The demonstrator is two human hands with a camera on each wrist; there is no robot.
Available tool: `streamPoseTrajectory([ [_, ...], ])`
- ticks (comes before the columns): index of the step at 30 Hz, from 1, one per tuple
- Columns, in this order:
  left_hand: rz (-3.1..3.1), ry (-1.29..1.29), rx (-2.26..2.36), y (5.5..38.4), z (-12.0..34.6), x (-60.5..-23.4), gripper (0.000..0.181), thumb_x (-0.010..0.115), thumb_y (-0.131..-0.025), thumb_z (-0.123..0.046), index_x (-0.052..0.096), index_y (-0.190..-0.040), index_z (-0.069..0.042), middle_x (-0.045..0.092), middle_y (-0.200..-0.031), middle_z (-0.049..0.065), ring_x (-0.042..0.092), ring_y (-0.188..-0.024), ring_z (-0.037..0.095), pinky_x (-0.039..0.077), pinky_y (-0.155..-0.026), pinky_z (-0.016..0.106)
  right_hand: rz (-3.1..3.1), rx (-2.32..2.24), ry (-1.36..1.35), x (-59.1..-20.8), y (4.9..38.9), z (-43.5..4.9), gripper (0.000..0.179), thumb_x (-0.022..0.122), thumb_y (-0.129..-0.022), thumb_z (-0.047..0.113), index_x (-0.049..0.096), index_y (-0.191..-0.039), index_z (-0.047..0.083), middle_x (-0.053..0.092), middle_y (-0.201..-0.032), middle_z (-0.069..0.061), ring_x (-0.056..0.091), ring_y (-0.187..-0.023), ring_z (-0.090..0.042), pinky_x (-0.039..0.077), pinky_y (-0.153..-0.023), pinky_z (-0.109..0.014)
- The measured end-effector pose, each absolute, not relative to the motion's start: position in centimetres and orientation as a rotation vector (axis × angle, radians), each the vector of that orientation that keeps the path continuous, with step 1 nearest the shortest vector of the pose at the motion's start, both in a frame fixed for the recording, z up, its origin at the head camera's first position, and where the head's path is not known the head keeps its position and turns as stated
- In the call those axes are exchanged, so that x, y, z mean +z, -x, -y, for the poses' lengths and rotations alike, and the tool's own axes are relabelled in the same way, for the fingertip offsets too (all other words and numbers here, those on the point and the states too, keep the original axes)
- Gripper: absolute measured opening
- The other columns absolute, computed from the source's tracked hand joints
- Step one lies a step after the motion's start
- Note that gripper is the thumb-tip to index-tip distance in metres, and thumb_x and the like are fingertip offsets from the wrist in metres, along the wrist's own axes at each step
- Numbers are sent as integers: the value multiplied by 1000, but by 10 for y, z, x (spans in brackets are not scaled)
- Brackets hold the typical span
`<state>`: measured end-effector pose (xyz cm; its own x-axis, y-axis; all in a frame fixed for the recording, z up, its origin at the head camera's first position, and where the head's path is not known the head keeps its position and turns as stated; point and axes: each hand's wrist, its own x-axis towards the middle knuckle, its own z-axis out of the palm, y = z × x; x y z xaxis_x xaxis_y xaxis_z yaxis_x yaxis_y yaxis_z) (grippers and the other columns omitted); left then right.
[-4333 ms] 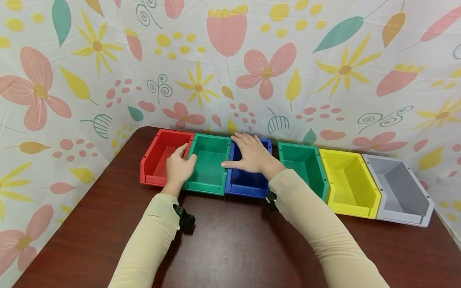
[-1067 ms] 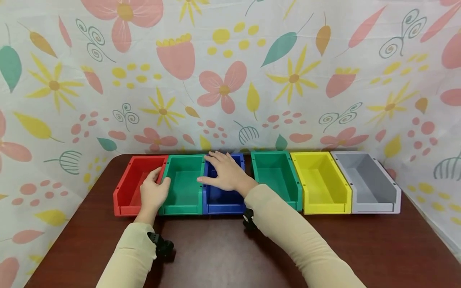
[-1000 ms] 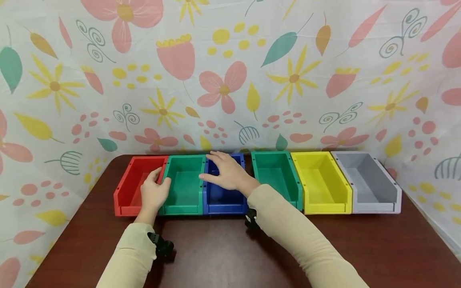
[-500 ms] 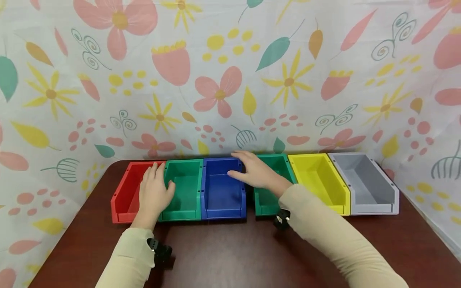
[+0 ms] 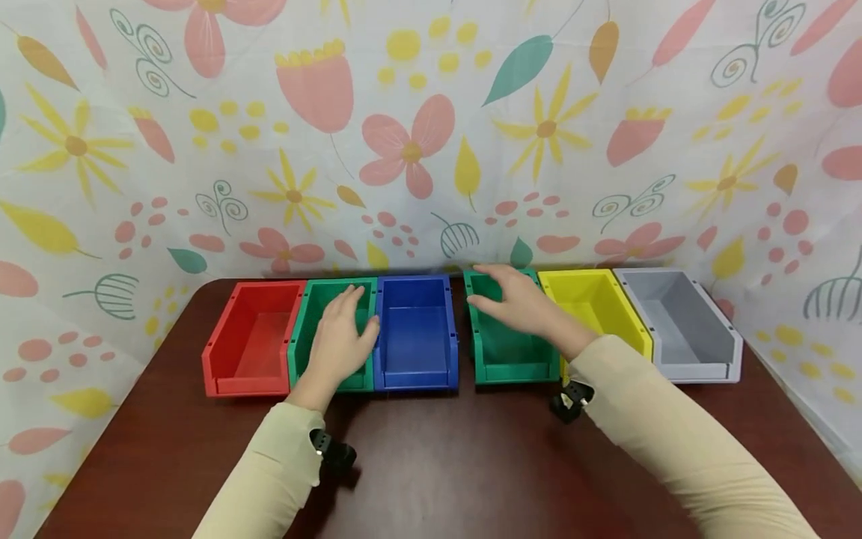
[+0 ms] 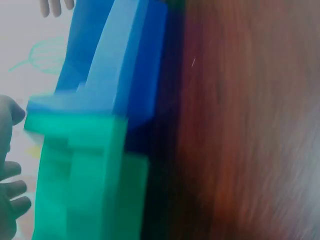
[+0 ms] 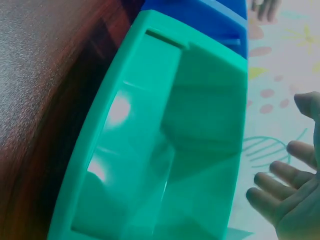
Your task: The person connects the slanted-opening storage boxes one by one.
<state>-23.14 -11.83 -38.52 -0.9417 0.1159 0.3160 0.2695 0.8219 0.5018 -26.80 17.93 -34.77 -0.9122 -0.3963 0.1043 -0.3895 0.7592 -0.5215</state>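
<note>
My left hand hovers over the left green bin, fingers loosely extended and holding nothing. Over the right green bin is my right hand, its thumb and fingers spread apart with nothing between them. The blue bin stands between the two green ones, touching the left one. In the left wrist view the left green bin and the blue bin look blurred. From the right wrist, the right green bin fills the middle, with the fingers at its right side.
A red bin stands at the row's left end. A yellow bin and a grey bin stand at the right. A gap separates blue from right green. Behind hangs a flowered cloth; the dark wooden table lies in front.
My right hand has moved right, from over the blue bin to over the right green one. My left hand has shifted right, from the red bin's edge to over the left green bin.
</note>
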Motion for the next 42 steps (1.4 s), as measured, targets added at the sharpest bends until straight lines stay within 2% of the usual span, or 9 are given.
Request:
streamPoseTrajectory([
  [5,2765,253,-963,230,105,-389,58,54,-92,-28,40,-142,-4,37,-149,17,34,-137,36,33,-108,54,-2888,-957,556,-339,265,-192,66,56,-92,40,35,-146,7,39,-147,-17,45,-128,-38,40,-101,-54],
  [9,2788,226,-1063,229,98,-392,58,52,-92,-28,38,-144,-6,32,-151,16,33,-138,35,33,-108,53,-2815,-1024,475,-332,260,-204,66,51,-95,41,31,-147,7,36,-148,-20,42,-129,-42,41,-100,-56],
  [15,2787,175,-1162,235,93,-393,57,48,-91,-21,36,-145,-7,29,-153,15,30,-139,34,33,-108,53,-2734,-1094,348,-318,254,-222,63,40,-99,43,27,-148,5,34,-147,-26,36,-133,-43,36,-103,-57],
  [19,2786,136,-1238,240,92,-394,58,45,-90,-18,34,-146,-7,28,-153,16,30,-139,35,32,-109,52,-2659,-1173,244,-314,250,-231,65,37,-99,45,25,-149,6,30,-149,-25,38,-132,-42,39,-102,-55],
  [23,2770,87,-1358,242,92,-397,58,43,-92,-21,30,-148,-10,29,-152,15,28,-140,35,30,-110,52,-2584,-1257,179,-311,245,-235,68,37,-99,46,20,-150,5,27,-151,-25,41,-129,-43,41,-101,-53],
  [28,2732,72,-1452,244,101,-402,56,42,-95,-23,29,-149,-16,27,-153,13,27,-140,33,32,-106,52,-2525,-1298,137,-313,240,-237,71,37,-98,48,17,-151,4,23,-152,-26,37,-131,-45,38,-102,-56],
  [36,2681,-17,-1489,251,123,-410,55,43,-96,-30,30,-149,-21,25,-155,11,23,-142,33,28,-110,55,-2504,-1366,63,-320,241,-234,72,40,-97,49,23,-149,3,24,-152,-23,33,-135,-43,36,-104,-55],
  [42,2662,-15,-1545,249,130,-408,55,46,-96,-32,31,-148,-25,25,-155,9,26,-141,34,31,-107,55,-2447,-1510,28,-322,237,-222,69,43,-97,45,27,-147,0,27,-152,-24,32,-137,-41,36,-105,-52],
])
